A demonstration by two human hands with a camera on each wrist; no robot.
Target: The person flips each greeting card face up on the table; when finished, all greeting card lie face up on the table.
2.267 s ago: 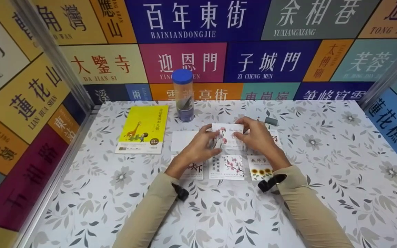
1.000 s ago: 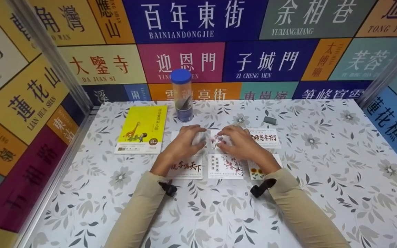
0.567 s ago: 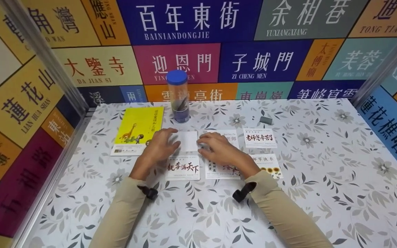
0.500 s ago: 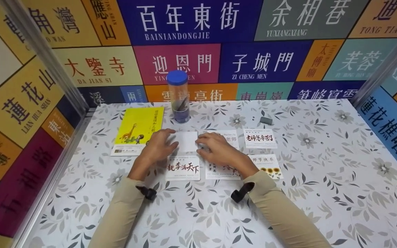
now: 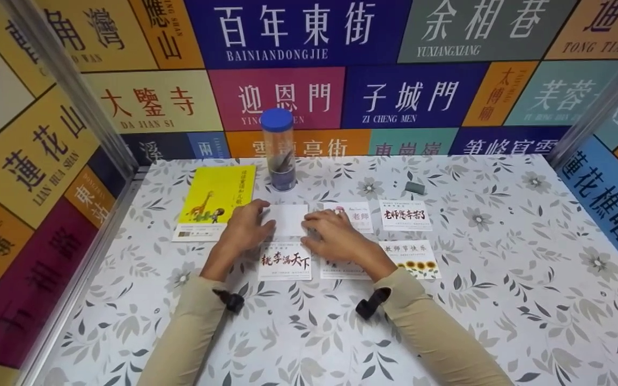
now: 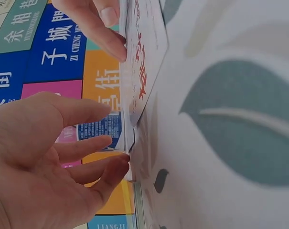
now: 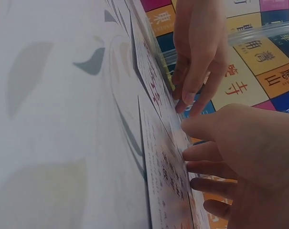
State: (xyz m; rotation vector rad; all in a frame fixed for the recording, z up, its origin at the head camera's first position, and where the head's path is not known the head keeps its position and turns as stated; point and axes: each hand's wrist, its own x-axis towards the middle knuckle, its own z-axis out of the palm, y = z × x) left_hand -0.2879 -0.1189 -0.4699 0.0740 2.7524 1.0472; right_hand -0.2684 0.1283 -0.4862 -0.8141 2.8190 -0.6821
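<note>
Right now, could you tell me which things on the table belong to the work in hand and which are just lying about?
In hand:
blank white card, touched by left hand and right hand
printed cards laid in rows

Lying about:
yellow book
blue-capped tube
grey eraser

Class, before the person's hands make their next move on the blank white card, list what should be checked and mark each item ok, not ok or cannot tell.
1. Blank white card lies flat on the table: ok.
2. Left hand touches the card's left edge: ok.
3. Right hand touches its right edge: ok.
4. A closed grip on the card by either hand: not ok; fingers look fairly straight.
5. The other cards sit apart in rows, such as the sunflower card: ok.
6. Printed side of the blank card: cannot tell.
</note>
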